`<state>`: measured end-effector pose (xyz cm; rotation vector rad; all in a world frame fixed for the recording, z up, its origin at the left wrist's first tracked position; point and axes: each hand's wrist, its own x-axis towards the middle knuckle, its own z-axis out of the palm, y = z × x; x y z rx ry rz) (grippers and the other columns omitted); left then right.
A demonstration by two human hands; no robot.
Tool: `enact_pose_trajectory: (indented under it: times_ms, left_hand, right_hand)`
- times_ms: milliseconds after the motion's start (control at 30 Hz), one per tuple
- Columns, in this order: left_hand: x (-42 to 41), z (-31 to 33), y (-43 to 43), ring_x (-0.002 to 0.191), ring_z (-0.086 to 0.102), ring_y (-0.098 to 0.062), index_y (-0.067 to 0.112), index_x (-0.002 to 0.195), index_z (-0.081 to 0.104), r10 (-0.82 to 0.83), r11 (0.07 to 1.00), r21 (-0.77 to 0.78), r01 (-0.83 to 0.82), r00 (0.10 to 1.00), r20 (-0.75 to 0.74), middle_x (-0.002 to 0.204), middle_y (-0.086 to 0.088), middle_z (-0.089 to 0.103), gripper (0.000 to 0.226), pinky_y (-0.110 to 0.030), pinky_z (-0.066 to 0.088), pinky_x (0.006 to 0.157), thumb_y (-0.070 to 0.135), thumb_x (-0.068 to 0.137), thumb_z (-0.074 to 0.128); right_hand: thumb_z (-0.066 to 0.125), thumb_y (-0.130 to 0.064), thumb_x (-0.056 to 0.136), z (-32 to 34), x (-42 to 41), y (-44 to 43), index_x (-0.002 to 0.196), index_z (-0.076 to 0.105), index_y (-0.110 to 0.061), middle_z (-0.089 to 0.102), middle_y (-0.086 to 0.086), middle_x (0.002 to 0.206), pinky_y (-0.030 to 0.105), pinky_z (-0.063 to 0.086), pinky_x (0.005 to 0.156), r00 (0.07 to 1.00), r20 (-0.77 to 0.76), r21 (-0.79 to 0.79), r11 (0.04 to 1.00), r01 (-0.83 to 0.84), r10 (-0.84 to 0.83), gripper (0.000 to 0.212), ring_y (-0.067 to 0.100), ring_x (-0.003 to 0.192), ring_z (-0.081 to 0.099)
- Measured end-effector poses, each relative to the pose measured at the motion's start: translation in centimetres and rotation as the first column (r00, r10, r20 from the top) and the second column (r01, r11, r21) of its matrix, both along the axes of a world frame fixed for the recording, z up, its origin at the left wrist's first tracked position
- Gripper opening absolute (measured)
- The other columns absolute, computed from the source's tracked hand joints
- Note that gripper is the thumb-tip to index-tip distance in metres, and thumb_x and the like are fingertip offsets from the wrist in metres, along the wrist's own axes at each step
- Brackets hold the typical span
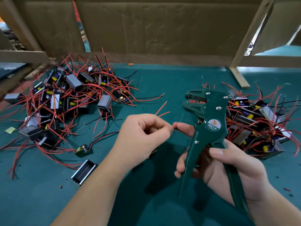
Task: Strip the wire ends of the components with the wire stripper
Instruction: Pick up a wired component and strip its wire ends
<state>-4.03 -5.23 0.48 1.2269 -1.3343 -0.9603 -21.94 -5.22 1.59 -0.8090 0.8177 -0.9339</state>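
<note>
My right hand grips the handles of a dark green wire stripper, held upright with its jaws pointing up and left. My left hand pinches a thin red wire at its tip; my right index finger touches that same tip. Two more red wire ends stick out above my left hand. A component under my left hand is mostly hidden. One pile of components with red and black wires lies at the left. A second pile lies at the right, behind the stripper.
The green mat covers the table. A loose circuit board and an open metal case lie near my left forearm. A cardboard wall and wooden frame posts close off the back. Small bits of insulation dot the mat.
</note>
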Motion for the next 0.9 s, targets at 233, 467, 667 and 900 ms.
enact_pose_trajectory:
  times_ms: [233, 467, 667, 900]
  left_hand:
    - [0.0, -0.3, -0.2, 0.041, 0.041, -0.004, 0.015, 0.07, 0.068, 0.034, 0.999, 0.0, -0.034, 0.999, 0.022, 0.056, 0.004, 0.066, 0.017, -0.013, 0.033, 0.041, 0.015, 0.087, 0.067]
    - [1.2, 0.6, -0.5, 0.039, 0.039, -0.005, 0.021, 0.07, 0.073, 0.011, 1.0, -0.017, -0.014, 0.985, -0.171, 0.054, 0.003, 0.061, 0.012, -0.011, 0.032, 0.04, 0.019, 0.081, 0.069]
    - [1.0, 0.4, -0.2, 0.049, 0.042, -0.006, 0.017, 0.072, 0.072, -0.099, 0.994, -0.047, 0.097, 0.994, -0.041, 0.058, 0.0, 0.056, 0.009, -0.013, 0.034, 0.047, 0.022, 0.077, 0.067]
    - [1.3, 0.8, 0.0, 0.045, 0.038, -0.007, 0.027, 0.066, 0.072, -0.086, 0.996, -0.024, 0.085, 0.995, -0.042, 0.051, 0.009, 0.048, 0.01, -0.017, 0.033, 0.041, 0.024, 0.075, 0.068]
  right_hand:
    - [0.08, -0.007, 0.057, -1.7, -0.9, -0.3, 0.118, 0.064, -0.001, 0.064, 0.03, 0.091, 0.045, 0.055, 0.068, 0.886, 0.346, -0.073, 0.95, -0.303, 0.309, 0.063, 0.04, 0.079, 0.066]
    - [0.072, -0.003, 0.058, -1.9, -0.1, -0.2, 0.122, 0.06, -0.004, 0.064, 0.03, 0.106, 0.048, 0.055, 0.068, 0.96, 0.259, -0.002, 0.994, -0.113, 0.11, 0.066, 0.039, 0.071, 0.065]
    - [0.079, -0.008, 0.062, -1.6, -0.2, 0.1, 0.122, 0.052, 0.008, 0.062, 0.035, 0.092, 0.054, 0.052, 0.071, 0.909, 0.27, 0.048, 0.938, -0.342, 0.318, 0.067, 0.041, 0.071, 0.064]
    - [0.073, -0.012, 0.075, -1.1, -1.0, 0.4, 0.109, 0.058, 0.004, 0.06, 0.028, 0.088, 0.054, 0.048, 0.078, 0.787, 0.324, -0.039, 0.839, -0.543, 0.525, 0.041, 0.04, 0.078, 0.061]
